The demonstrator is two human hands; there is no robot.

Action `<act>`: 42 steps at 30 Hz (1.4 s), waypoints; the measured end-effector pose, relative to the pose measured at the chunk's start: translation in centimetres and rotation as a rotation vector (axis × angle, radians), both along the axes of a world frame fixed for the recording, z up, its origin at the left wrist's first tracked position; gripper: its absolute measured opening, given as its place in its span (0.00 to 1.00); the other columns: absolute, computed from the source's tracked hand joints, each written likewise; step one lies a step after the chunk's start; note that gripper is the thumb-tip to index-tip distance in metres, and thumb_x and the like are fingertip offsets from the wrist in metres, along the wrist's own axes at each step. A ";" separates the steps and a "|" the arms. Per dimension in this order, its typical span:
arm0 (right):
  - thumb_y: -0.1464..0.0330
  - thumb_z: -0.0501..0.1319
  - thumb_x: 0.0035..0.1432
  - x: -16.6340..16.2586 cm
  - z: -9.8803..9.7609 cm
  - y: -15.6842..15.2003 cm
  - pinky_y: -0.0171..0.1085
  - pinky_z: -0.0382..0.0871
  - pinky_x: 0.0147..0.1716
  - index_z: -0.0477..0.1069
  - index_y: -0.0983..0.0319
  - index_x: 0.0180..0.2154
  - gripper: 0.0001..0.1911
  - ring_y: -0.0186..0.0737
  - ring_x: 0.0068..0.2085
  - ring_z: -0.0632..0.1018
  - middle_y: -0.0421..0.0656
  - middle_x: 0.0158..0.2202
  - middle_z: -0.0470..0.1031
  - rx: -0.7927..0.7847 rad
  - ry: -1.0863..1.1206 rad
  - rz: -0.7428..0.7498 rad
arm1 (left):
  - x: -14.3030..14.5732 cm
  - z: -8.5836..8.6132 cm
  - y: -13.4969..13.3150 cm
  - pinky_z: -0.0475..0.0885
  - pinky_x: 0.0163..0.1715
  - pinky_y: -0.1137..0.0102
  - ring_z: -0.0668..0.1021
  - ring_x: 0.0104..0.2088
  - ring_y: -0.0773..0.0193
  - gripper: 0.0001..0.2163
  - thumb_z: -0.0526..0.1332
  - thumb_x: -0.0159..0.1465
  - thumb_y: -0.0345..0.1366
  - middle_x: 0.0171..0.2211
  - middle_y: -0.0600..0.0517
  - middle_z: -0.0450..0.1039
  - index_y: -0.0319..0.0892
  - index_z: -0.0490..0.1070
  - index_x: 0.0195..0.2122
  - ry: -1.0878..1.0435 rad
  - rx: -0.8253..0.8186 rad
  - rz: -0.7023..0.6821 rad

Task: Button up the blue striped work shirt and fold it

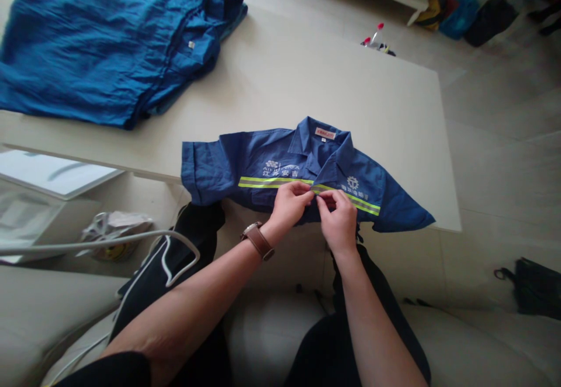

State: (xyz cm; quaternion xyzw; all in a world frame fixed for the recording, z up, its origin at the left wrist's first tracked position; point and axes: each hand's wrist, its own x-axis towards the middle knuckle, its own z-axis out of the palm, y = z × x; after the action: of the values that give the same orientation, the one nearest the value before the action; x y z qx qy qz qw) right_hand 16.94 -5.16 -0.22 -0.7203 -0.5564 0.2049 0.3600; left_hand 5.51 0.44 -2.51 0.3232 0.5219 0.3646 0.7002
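Observation:
A blue work shirt (249, 153) lies face up along the near edge of the table, its collar pointing away from me. White lettering and a yellow-and-grey reflective stripe cross its chest, and its lower part hangs over the edge. My left hand (289, 203), with a brown-strapped watch on the wrist, pinches the shirt's front opening at the stripe. Close against it, my right hand (339, 214) pinches the same front placket. Both sets of fingertips nearly meet there. Whatever small part lies between them, perhaps a button, is hidden.
Folded blue clothing (100, 42) is piled at the left of the white table (394, 100). Bottles with red caps (377, 36) show past the far edge. A grey cable (131, 236) crosses at left, near a plastic bag (116, 232). A dark bag (537, 287) lies on the floor at right.

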 end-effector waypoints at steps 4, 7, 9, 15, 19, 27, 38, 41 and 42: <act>0.66 0.61 0.63 -0.1 0.1 0.1 0.40 0.72 0.38 0.72 0.59 0.33 0.06 0.42 0.36 0.76 0.43 0.34 0.74 -0.003 0.029 -0.015 | 0.0 0.2 0.0 0.67 0.24 0.76 0.72 0.21 0.72 0.04 0.65 0.55 0.25 0.21 0.58 0.72 0.39 0.73 0.28 -0.011 0.003 0.006; 0.63 0.63 0.60 0.1 -0.2 0.2 0.40 0.72 0.37 0.71 0.59 0.32 0.07 0.41 0.35 0.76 0.42 0.33 0.75 -0.027 0.149 -0.092 | 0.0 0.2 0.1 0.66 0.24 0.76 0.72 0.21 0.72 0.03 0.66 0.55 0.26 0.20 0.58 0.72 0.39 0.73 0.28 0.005 0.019 -0.013; 0.60 0.65 0.57 0.4 -0.8 0.3 0.40 0.72 0.37 0.72 0.59 0.31 0.09 0.41 0.34 0.76 0.41 0.31 0.76 -0.064 0.283 -0.158 | 0.0 0.1 0.1 0.67 0.25 0.76 0.74 0.22 0.70 0.03 0.67 0.55 0.27 0.21 0.57 0.73 0.39 0.73 0.29 0.034 0.062 -0.042; 0.55 0.69 0.42 0.8 -2.0 0.9 0.37 0.70 0.28 0.70 0.59 0.28 0.17 0.36 0.25 0.72 0.37 0.24 0.71 -0.243 0.769 -0.320 | -0.2 0.3 -0.2 0.71 0.30 0.74 0.78 0.28 0.67 0.03 0.64 0.59 0.28 0.27 0.53 0.77 0.40 0.73 0.29 0.176 0.300 -0.182; 0.58 0.72 0.38 0.8 -2.0 1.1 0.35 0.70 0.24 0.71 0.60 0.28 0.17 0.34 0.24 0.72 0.36 0.23 0.71 -0.257 0.913 -0.383 | -0.7 0.8 -0.2 0.71 0.33 0.72 0.77 0.30 0.66 0.03 0.61 0.62 0.27 0.29 0.53 0.76 0.41 0.72 0.34 0.359 0.453 -0.263; 0.60 0.71 0.37 0.9 -1.6 1.4 0.33 0.68 0.23 0.70 0.60 0.26 0.15 0.34 0.23 0.72 0.36 0.20 0.71 -0.291 0.941 -0.395 | -2.4 1.3 1.4 0.70 0.55 0.60 0.75 0.52 0.54 0.12 0.66 0.65 0.35 0.48 0.46 0.74 0.44 0.73 0.49 0.690 0.754 -0.360; 0.59 0.70 0.35 1.1 -1.5 1.6 0.32 0.56 0.22 0.71 0.60 0.24 0.14 0.32 0.23 0.69 0.35 0.19 0.70 -0.354 0.937 -0.403 | -2.1 -0.3 1.2 0.72 0.56 0.58 0.75 0.52 0.53 0.13 0.68 0.63 0.37 0.48 0.47 0.75 0.45 0.75 0.49 0.685 0.802 -0.434; 0.59 0.66 0.39 1.1 -2.1 1.5 0.33 0.54 0.22 0.70 0.59 0.23 0.12 0.33 0.21 0.67 0.35 0.17 0.67 -0.369 0.865 -0.369 | -2.2 -0.4 1.0 0.72 0.56 0.57 0.75 0.54 0.52 0.17 0.70 0.61 0.39 0.50 0.47 0.74 0.45 0.74 0.51 0.695 0.802 -0.458; 0.58 0.65 0.40 1.1 -2.3 1.4 0.34 0.54 0.22 0.70 0.59 0.23 0.12 0.33 0.21 0.66 0.35 0.16 0.66 -0.370 0.836 -0.361 | -2.2 -0.4 1.0 0.72 0.57 0.57 0.75 0.54 0.52 0.18 0.70 0.61 0.40 0.50 0.47 0.74 0.45 0.74 0.51 0.712 0.806 -0.468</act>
State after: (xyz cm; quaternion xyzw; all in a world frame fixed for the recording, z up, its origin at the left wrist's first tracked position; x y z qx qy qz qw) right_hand 18.01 -3.72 -2.55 -0.7133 -0.1845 0.5063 0.4482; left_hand 3.30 1.41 -2.88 0.7731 0.4600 0.2388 0.3656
